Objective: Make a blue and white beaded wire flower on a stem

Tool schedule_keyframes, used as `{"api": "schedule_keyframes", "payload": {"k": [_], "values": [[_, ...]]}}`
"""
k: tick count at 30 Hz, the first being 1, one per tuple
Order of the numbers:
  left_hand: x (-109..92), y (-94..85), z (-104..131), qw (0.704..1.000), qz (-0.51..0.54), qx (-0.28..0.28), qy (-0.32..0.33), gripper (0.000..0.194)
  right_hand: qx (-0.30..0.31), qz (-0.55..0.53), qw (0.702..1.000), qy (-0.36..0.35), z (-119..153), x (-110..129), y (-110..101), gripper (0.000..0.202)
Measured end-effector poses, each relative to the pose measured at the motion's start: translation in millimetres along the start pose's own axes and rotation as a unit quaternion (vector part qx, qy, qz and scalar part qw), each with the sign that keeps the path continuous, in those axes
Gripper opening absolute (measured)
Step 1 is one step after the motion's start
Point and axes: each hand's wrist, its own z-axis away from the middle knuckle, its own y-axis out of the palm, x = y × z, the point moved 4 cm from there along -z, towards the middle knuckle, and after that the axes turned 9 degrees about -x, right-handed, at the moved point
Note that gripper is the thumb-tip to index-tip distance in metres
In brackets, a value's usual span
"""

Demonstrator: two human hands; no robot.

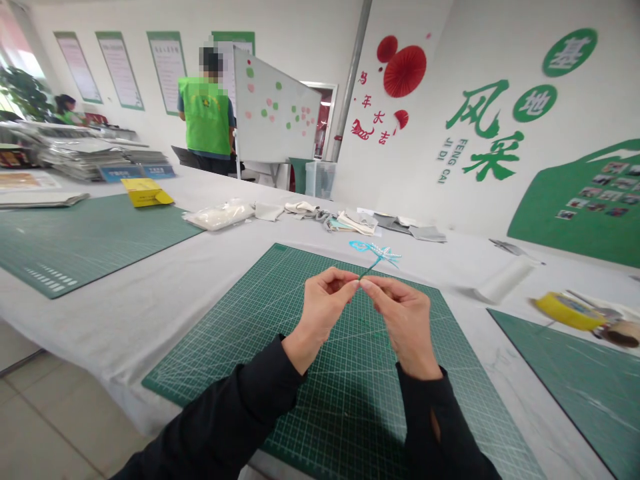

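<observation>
a: what's around the blue ornament (pixel 379 254)?
b: it's above the green cutting mat (pixel 320 373); left hand (pixel 325 303) and right hand (pixel 405 320) both pinch its stem between thumb and forefinger.
a: anything in the way?
b: a plastic bag (pixel 220 215) and cloth scraps (pixel 350 223) lie beyond.
a: writing?
b: "feng cai ji di" on the wall (pixel 420 180).

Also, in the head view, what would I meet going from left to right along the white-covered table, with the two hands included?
Yellow folded card, plastic bag, left hand, right hand, white roll, yellow tape roll, brown tube.
</observation>
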Motion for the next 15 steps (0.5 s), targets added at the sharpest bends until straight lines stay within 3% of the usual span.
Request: {"api": "schedule_keyframes", "payload": {"k": [3,6,11,15], "values": [[-2.3,1.4,3.6,0.999,-0.025,-0.008,0.047,0.012,-0.008,-0.005,1.0,-0.001,-0.4,-1.1,-1.7,0.024],[-0.6,3.7,7.6,0.998,-0.028,-0.003,0.05,0.013,-0.014,-0.031,0.999,0.012,-0.3,-1.7,-3.6,0.025],[4.4,8.3,14.6,0.999,0.023,0.03,0.004,0.015,-0.001,-0.079,0.997,0.02,1.0,2.9,-6.9,0.022],[8.5,10.2,17.5,0.985,0.113,0.102,-0.077,0.016,0.03,-0.111,0.992,0.056,1.5,3.1,-10.0,0.021]]}}
